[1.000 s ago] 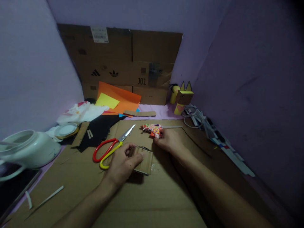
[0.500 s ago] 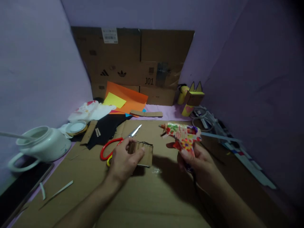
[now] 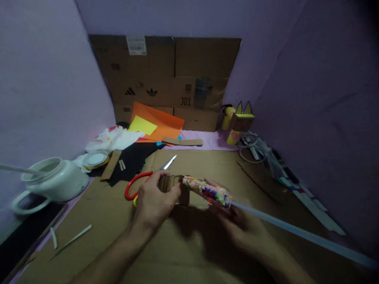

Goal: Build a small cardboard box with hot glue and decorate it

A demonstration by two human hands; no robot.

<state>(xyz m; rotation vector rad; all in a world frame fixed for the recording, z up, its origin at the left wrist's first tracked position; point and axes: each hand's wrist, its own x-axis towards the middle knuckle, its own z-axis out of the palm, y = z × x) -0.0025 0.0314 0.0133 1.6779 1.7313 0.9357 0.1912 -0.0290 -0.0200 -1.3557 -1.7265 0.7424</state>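
At far left, beside a dark flat device (image 3: 32, 232), a white pot (image 3: 65, 181) with a stick (image 3: 17, 169) poking out: liable to tip if bumped by the left forearm (image 3: 109, 250). Farther right, scissors (image 3: 168, 163) on the cardboard mat (image 3: 166, 252), just beyond the left hand (image 3: 155, 201): easily nudged by knuckles, through sheer nearness. Near centre, thumb (image 3: 174, 193) and fingertips (image 3: 162, 173) of that hand clamped on a small cardboard piece (image 3: 185, 196): could buckle thin board by squeezing too hard. At the piece's top right, close by the left thumb, the nozzle (image 3: 182, 180) of a flower-patterned glue gun (image 3: 207, 191): could scald, if hot, after one small slip. Cannot tell whether touching board or skin. Then the right hand (image 3: 241, 225), wrapped around the gun, trigger hidden: cannot tell how hard pressed, so might smear glue from overpressing. Lastly, a long glue stick (image 3: 290, 225) trailing from the gun's rear toward the right edge: could drag the aim off by snagging
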